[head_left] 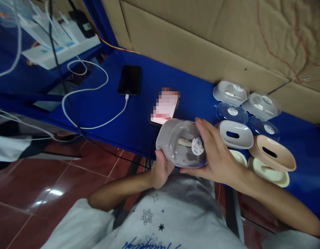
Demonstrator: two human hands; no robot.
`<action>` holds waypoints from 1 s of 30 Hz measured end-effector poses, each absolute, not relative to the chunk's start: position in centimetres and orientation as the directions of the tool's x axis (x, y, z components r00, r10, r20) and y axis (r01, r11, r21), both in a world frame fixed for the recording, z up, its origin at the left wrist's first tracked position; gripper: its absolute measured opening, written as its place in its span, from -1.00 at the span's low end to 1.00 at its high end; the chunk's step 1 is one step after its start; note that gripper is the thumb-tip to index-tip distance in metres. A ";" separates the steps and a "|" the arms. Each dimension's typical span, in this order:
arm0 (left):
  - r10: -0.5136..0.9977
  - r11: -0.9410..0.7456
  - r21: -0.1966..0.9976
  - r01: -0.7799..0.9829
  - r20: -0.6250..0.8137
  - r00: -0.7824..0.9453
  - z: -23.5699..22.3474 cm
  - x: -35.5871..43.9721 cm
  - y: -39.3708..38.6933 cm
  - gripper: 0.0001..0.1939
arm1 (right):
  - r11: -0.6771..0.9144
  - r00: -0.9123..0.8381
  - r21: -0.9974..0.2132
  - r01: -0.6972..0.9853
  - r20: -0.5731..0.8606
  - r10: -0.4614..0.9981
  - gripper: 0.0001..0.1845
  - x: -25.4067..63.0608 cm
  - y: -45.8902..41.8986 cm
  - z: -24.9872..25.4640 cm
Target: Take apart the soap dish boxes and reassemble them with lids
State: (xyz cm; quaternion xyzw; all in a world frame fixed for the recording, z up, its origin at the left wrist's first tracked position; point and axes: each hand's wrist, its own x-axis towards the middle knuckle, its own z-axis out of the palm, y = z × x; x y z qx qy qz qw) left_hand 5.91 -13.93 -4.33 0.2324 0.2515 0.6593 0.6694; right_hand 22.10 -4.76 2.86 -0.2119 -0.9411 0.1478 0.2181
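Both hands hold a grey soap box with a clear lid [172,138] above the front edge of the blue table. A round white barcode sticker [198,146] is on the lid, and a pale piece shows through it. My left hand [161,169] grips the box's lower left side, thumb up against it; its other fingers are hidden underneath. My right hand [213,150] wraps the right end, fingers along the top and thumb along the near side. To the right lie a white slotted tray [246,138], a peach slotted tray [281,160] and cream dishes [272,176].
Two grey lidded boxes [231,93] and clear lids [223,112] with stickers stand at the back right. A lit phone [165,107] lies just behind the held box. Another phone [129,80] is on a white cable [84,90]. A power strip [64,52] sits at left.
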 end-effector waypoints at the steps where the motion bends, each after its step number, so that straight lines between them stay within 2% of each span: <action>1: 1.000 0.017 0.649 -0.760 -0.028 -0.002 -4.3 5.9 -13.9 0.06 | 0.868 -0.815 -0.369 0.331 0.352 0.460 0.41 22.1 -4.8 2.8; 9: 0.998 0.047 0.615 -0.787 -0.054 0.017 -4.2 5.9 -14.4 0.03 | 0.836 -0.796 -0.426 0.345 0.340 0.501 0.43 21.7 -5.0 1.6; 13: 0.997 0.051 0.615 -0.787 -0.073 0.007 -3.8 5.5 -14.2 -0.05 | 0.775 -0.822 -0.522 0.356 0.219 0.526 0.49 22.1 -4.2 2.4; 16: 0.997 0.030 0.616 -0.787 -0.074 -0.020 -2.9 4.8 -13.6 -0.11 | 0.759 -0.867 -0.578 0.301 0.166 0.470 0.49 22.8 -3.4 3.9; 22: 0.976 0.086 0.600 -0.795 -0.212 -0.054 -0.3 3.0 -12.8 -0.33 | 0.838 -0.899 -0.493 0.236 0.217 0.380 0.21 23.4 -2.8 6.2; 27: 0.966 0.193 0.626 -0.756 -0.255 0.035 1.1 1.7 -11.4 -0.34 | 0.891 -0.863 -0.393 0.227 0.342 0.371 0.00 23.8 -2.5 5.9; 30: 0.965 0.238 0.691 -0.682 -0.249 0.085 1.6 1.3 -10.2 -0.38 | 0.903 -0.832 -0.338 0.267 0.392 0.392 -0.13 24.9 -2.3 6.0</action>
